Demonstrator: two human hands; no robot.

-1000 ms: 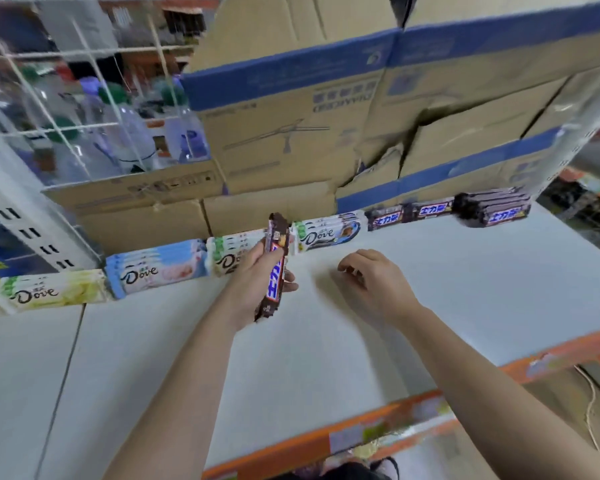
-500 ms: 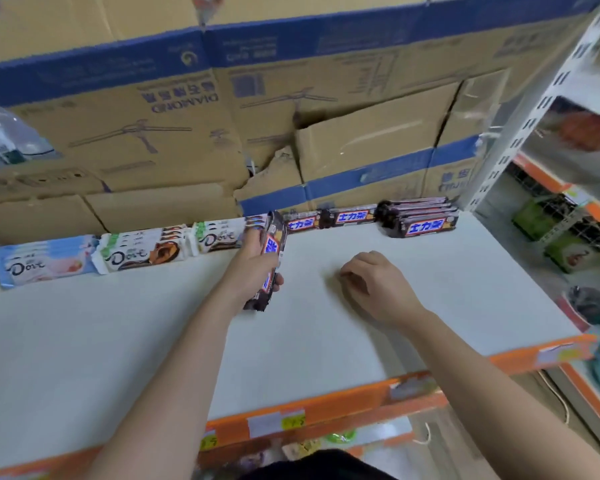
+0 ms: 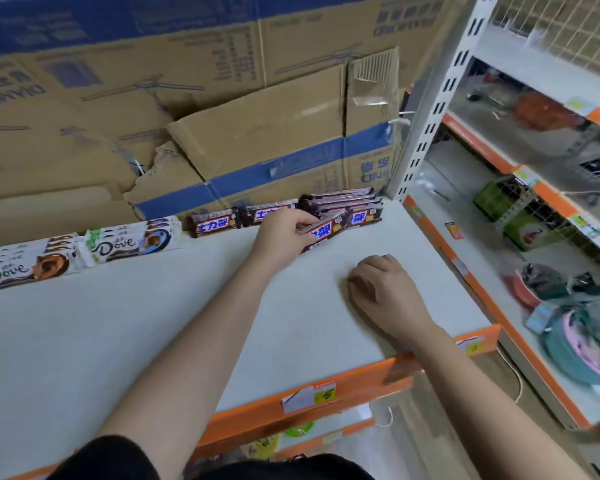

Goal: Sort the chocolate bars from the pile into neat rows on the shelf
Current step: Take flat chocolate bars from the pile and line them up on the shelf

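My left hand (image 3: 284, 233) grips a brown Snickers bar (image 3: 323, 232) by its left end, low over the white shelf (image 3: 118, 334) and right in front of a stack of brown Snickers bars (image 3: 340, 200) at the back right. Two more Snickers bars (image 3: 213, 223) lie in a row to the left of the stack. Further left along the back stand white Dove bars (image 3: 132, 239). My right hand (image 3: 383, 292) rests on the shelf with fingers curled under, holding nothing.
Cardboard boxes with blue bands (image 3: 257, 143) wall off the back of the shelf. A white perforated upright (image 3: 430, 109) stands at the right corner. The shelf's orange front edge (image 3: 326, 393) carries price labels. A neighbouring shelf unit (image 3: 551, 237) with goods is to the right.
My left hand has carried the Snickers bar right and back, from mid-shelf to the stack at the back right. The bar turned from upright to nearly flat. My right hand stayed resting.
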